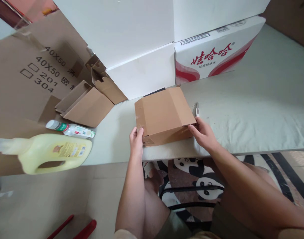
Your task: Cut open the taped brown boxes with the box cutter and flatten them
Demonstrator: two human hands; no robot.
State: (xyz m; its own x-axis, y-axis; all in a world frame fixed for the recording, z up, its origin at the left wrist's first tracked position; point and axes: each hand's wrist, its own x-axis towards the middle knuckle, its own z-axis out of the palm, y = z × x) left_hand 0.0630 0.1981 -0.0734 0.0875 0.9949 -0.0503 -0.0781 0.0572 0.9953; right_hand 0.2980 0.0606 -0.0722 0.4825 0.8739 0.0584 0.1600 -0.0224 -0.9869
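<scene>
Cardboard box [164, 109] between the two hands, grasped: left hand [136, 139] pinching its near left corner, right hand [203, 132] its near right corner. Pale green cloth [244, 113] beneath; whether box touches it, cannot tell. Just beyond right grip, small metal tool [197, 109]. Farther beyond, white carton [214, 61], red lettering. Well left of grip: small bottle [76, 129], yellow jug [54, 149]. Below grip: panda-print mat [206, 186], tiled floor [104, 189].
</scene>
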